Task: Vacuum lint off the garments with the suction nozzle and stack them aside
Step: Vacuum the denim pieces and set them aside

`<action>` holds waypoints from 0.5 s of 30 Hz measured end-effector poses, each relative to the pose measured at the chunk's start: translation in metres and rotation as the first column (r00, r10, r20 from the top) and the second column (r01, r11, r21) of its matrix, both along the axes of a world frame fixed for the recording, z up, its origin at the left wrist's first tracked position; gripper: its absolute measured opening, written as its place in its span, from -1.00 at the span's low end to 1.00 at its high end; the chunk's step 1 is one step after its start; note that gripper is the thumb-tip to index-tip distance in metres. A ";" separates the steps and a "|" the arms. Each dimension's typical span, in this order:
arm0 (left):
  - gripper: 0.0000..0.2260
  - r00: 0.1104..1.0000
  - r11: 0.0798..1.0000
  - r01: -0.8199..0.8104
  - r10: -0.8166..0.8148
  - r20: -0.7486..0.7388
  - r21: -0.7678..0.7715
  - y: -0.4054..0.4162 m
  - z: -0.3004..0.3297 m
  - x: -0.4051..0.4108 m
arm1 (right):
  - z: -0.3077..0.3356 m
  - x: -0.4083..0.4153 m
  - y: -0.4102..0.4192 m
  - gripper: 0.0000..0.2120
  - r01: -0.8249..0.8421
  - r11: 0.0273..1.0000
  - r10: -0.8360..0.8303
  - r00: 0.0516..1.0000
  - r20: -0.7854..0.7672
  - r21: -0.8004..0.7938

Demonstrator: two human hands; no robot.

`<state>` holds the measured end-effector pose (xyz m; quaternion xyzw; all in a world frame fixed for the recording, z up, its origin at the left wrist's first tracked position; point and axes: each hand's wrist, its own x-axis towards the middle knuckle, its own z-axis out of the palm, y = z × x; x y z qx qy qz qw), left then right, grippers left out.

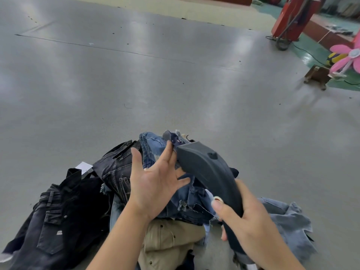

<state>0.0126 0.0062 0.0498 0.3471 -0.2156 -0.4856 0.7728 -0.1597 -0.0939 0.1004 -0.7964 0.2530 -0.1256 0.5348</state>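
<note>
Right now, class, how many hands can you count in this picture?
2. The left hand is open above the pile of garments; the right hand grips the dark suction nozzle beside it. None seems hidden.

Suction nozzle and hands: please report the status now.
Right hand grips suction nozzle. Left hand open, palm up, over the garment pile. Nozzle tip at blue denim. Nothing blocking.
</note>
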 end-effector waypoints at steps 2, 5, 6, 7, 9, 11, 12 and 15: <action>-0.07 0.999 1.000 0.007 -0.008 0.053 0.014 -0.002 -0.002 -0.003 | -0.001 0.004 0.004 -0.84 -0.022 0.999 0.021 1.000 -0.014 -0.038; -0.10 0.999 1.000 0.015 -0.014 0.028 -0.011 -0.001 -0.002 0.000 | 0.003 0.005 0.003 -0.83 0.030 0.999 -0.030 0.999 0.016 -0.026; -0.11 1.000 1.000 0.014 -0.014 -0.008 -0.024 0.000 -0.003 0.002 | 0.004 0.003 0.001 -0.84 0.054 0.999 -0.054 0.998 0.027 -0.007; -0.11 0.999 0.999 0.013 -0.015 -0.040 -0.036 0.001 -0.003 0.005 | 0.006 0.001 0.000 -0.86 0.064 0.998 -0.065 0.997 0.030 0.010; -0.11 0.998 0.999 0.010 -0.013 -0.063 -0.048 0.001 -0.004 0.006 | 0.006 -0.004 -0.002 -0.85 0.037 0.999 -0.037 0.999 0.004 -0.006; -0.10 0.997 0.999 0.009 -0.013 -0.075 -0.051 0.000 -0.003 0.004 | 0.005 -0.005 -0.001 -0.79 -0.016 0.999 0.014 0.999 -0.045 -0.049; -0.10 0.997 0.999 0.008 -0.012 -0.077 -0.048 0.000 -0.002 0.002 | 0.004 -0.004 0.001 -0.77 -0.031 0.998 0.028 0.998 -0.057 -0.062; -0.10 0.998 0.999 0.026 -0.028 -0.050 -0.036 -0.001 -0.001 -0.001 | 0.003 0.002 0.004 -0.79 -0.026 0.995 0.021 0.999 -0.047 -0.096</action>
